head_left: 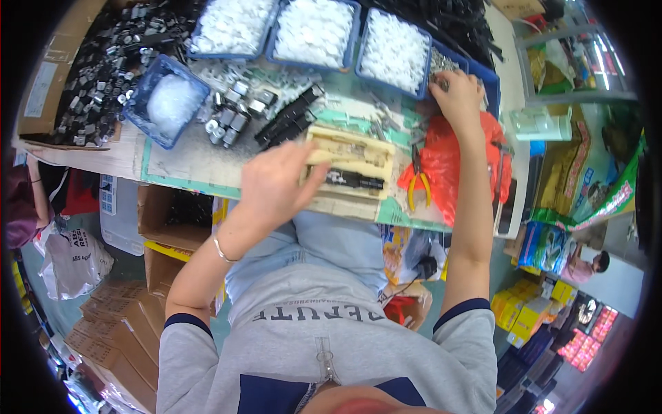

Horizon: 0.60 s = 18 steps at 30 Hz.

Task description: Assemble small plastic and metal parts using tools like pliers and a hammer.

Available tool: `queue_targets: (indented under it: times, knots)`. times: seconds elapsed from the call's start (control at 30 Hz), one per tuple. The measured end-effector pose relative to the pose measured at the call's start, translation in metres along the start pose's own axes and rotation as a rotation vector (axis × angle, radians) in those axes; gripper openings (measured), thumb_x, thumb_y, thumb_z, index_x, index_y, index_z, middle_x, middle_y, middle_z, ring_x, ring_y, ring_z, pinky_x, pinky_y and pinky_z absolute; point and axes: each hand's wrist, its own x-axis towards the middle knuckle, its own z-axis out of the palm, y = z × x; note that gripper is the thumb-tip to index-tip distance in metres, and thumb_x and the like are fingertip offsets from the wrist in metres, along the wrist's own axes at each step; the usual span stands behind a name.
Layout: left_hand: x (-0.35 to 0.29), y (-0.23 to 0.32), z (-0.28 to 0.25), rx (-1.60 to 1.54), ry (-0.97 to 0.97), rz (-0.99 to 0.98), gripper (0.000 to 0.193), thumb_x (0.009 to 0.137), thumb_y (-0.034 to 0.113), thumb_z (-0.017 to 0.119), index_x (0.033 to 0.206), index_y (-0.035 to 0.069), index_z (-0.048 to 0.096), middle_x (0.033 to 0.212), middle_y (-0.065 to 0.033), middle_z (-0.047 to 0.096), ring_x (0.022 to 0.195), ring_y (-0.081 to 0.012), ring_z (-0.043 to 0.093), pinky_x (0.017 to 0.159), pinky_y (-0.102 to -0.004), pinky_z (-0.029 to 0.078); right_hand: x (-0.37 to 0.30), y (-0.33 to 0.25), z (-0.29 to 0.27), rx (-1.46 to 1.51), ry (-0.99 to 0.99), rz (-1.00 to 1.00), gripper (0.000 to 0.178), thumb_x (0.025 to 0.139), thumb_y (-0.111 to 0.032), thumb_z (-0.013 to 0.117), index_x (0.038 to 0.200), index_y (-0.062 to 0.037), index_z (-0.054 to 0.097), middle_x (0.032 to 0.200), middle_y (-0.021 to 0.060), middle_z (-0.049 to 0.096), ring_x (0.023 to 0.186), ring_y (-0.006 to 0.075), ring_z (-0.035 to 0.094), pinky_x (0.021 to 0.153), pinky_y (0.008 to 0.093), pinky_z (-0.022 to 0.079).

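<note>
My left hand (276,181) is at the left end of a cream-coloured tray-like holder (390,160), its thumb and fingers curled around that end. A black, narrow slotted part (354,180) lies in the holder's near groove. My right hand (456,98) reaches to the back right, its fingers bent down over a blue bin (491,86) with small metal pieces (443,62). The fingertips are pressed together, and what they pinch is hidden. Below that hand, pliers (418,181) with yellow handles lie beside a red plastic bag (441,159).
Three blue bins of white pieces (314,33) line the back. A smaller blue bin (167,103) holds a clear plastic bag. Metal pieces (231,117) and black strips (289,117) lie left of the holder. A carton (52,90) stands far left; cardboard boxes (117,331) are on the floor.
</note>
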Motion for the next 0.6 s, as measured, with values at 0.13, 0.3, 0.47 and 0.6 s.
queue_targets:
  times: [0.13,0.3,0.47,0.6]
  knots:
    - [0.052,-0.04,-0.029,0.265,0.134,-0.14,0.02,0.082,0.017,0.065,0.099,0.006,0.063,0.077,-0.01,0.058,0.064,-0.0283,0.06,0.055,-0.0376,0.047,0.005,-0.006,0.008,0.03,0.064,-0.044,0.008,0.073,-0.014,0.063,0.075,-0.0103,0.07,0.075,0.0083,0.066,0.082,0.0274,0.058,0.082,0.0418,0.037]
    - [0.105,-0.11,-0.025,0.621,0.09,-0.137,0.016,0.082,0.015,0.063,0.096,0.009,0.065,0.087,-0.0061,0.058,0.074,-0.0251,0.062,0.06,-0.0365,0.049,0.006,-0.008,0.012,0.024,0.076,-0.085,0.006,0.073,-0.011,0.062,0.07,-0.0085,0.067,0.069,0.0086,0.065,0.078,0.027,0.058,0.079,0.0415,0.036]
    - [0.118,-0.128,-0.019,0.709,0.007,-0.046,0.007,0.082,0.013,0.061,0.086,0.009,0.065,0.086,-0.0046,0.057,0.076,-0.0238,0.063,0.061,-0.0355,0.05,0.007,-0.002,0.013,0.03,0.006,-0.117,0.005,0.071,-0.011,0.062,0.075,-0.0076,0.063,0.072,0.01,0.065,0.079,0.0288,0.059,0.075,0.0414,0.038]
    - [0.118,-0.131,-0.018,0.69,0.027,-0.031,0.007,0.083,0.014,0.06,0.083,0.008,0.063,0.085,-0.0055,0.056,0.076,-0.0244,0.062,0.061,-0.0357,0.05,0.013,-0.008,0.012,0.032,-0.027,-0.061,0.006,0.071,-0.01,0.061,0.075,-0.0067,0.063,0.072,0.0111,0.065,0.078,0.0314,0.061,0.073,0.0428,0.04]
